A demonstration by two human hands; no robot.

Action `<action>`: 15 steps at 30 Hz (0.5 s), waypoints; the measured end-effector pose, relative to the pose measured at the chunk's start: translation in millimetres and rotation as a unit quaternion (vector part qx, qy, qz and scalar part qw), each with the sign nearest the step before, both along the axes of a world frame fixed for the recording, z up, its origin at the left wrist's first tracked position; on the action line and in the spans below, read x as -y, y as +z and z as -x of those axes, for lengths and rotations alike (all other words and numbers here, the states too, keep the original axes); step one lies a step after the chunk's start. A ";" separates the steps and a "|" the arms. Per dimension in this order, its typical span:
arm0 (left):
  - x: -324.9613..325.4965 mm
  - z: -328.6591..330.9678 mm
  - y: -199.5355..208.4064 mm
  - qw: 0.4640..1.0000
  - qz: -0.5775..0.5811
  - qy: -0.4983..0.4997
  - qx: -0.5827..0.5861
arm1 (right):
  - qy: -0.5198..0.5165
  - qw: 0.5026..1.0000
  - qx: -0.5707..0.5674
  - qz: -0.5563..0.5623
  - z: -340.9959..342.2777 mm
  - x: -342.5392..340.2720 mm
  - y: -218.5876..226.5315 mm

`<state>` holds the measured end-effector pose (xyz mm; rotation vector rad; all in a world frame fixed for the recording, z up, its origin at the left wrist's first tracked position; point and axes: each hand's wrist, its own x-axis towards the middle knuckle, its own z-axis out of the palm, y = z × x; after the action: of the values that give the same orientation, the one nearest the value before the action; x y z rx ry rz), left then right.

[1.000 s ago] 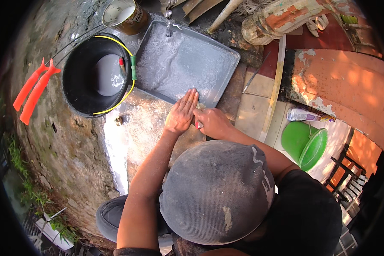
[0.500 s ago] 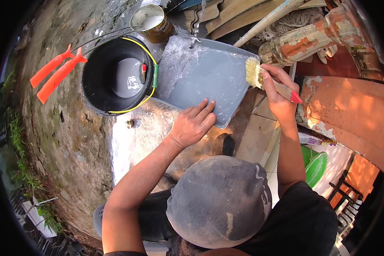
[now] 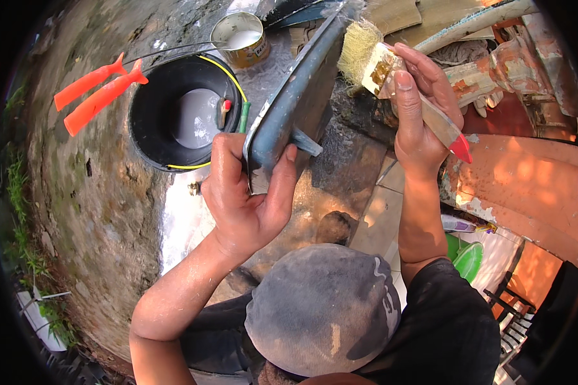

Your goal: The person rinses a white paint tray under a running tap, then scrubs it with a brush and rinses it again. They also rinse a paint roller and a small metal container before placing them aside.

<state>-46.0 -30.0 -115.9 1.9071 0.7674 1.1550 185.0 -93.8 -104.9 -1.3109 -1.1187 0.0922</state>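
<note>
My left hand (image 3: 250, 205) is closed on the near edge of a grey plastic paint tray (image 3: 286, 106), thumb on its underside and fingers round the other side. The tray is tipped up on its side, its underside and a short foot turned to the right. In my right hand (image 3: 427, 106) is a wide paintbrush (image 3: 361, 54) with pale splayed bristles and a red-tipped handle. Its bristles are close to the tray's far part; whether they touch, I cannot tell. Left of the tray stands a black bucket (image 3: 149, 125) with whitish liquid and a red-tipped handle (image 3: 225, 106) inside.
Two orange handles (image 3: 103, 96) on thin metal rods extend over the bucket. A can of white paint (image 3: 247, 54) stands behind it. Corrugated sheets and a pole (image 3: 475, 29) lie at the far right, near an orange slab (image 3: 514, 199) and a green basin (image 3: 467, 260).
My left hand has gone from lying on the tray to gripping its edge, and the tray has been lifted and tipped up. The brush has moved left and away from me.
</note>
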 end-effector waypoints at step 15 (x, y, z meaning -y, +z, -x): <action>12.2 -5.9 -52.0 0.937 -0.203 -0.277 -0.060 | -0.062 0.972 -0.155 0.164 -13.4 89.5 -6.7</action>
<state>-40.1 -42.2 -167.8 2.3432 0.0146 0.8828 198.4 -183.3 -111.6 -1.5932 -0.7720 0.3907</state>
